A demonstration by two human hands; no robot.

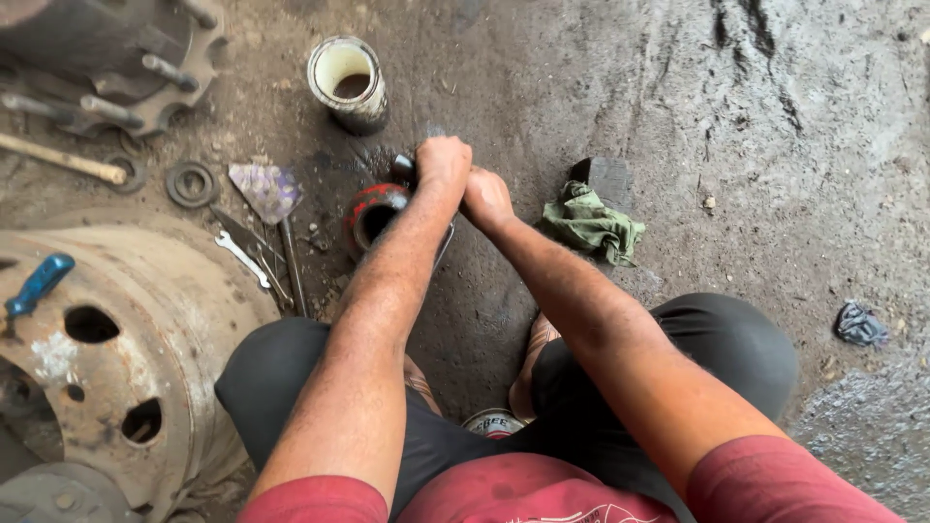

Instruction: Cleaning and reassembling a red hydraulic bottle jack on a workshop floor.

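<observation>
Knees bent over grimy floor (678,116), a squatting person's left hand (443,162) and right hand (486,199) clench a dark part above a red-rimmed can (373,215); green rag (593,225) at three o'clock.

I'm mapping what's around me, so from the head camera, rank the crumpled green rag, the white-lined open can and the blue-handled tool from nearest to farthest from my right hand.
From the right hand:
1. Crumpled green rag, just to its right on the floor.
2. White-lined open can, up and to the left.
3. Blue-handled tool, far left, lying on the rusty wheel rim.
</observation>
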